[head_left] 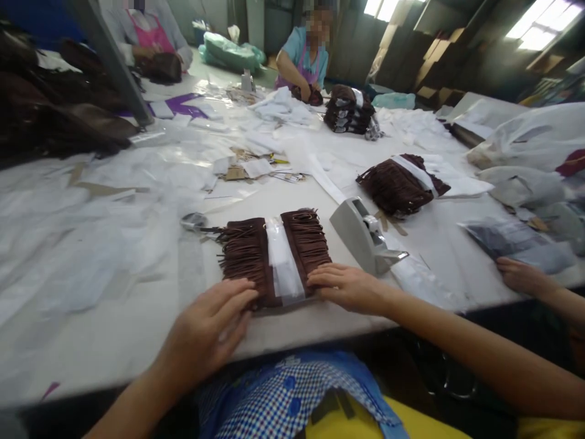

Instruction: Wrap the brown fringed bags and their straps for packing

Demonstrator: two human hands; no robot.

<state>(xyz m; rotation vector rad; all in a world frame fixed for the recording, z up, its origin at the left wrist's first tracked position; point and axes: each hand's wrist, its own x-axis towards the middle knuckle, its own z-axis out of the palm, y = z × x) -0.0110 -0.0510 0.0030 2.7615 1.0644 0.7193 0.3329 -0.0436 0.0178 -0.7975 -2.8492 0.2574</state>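
Observation:
A brown fringed piece (244, 247), perhaps a bag, lies flat on the table in front of me. A white band (286, 262) with clear plastic over it runs down its middle. My left hand (210, 326) rests its outstretched fingers on the near left corner of the fringe. On the near right corner lie the fingers of my right hand (350, 288), flat and extended. Neither hand grips anything. A small greyish round object (194, 221) lies off the piece's left side, joined by a dark cord. Just right of the piece stands a grey tape dispenser (365, 235).
Brown fringed bundles (400, 183) lie beyond the dispenser, with a taller stack (350, 110) farther back. Clear plastic sheets (91, 244) cover the left side. A grey post (116, 61) rises at left. A co-worker's hand (523, 275) touches a plastic-wrapped package (516, 241). Two people work across the table.

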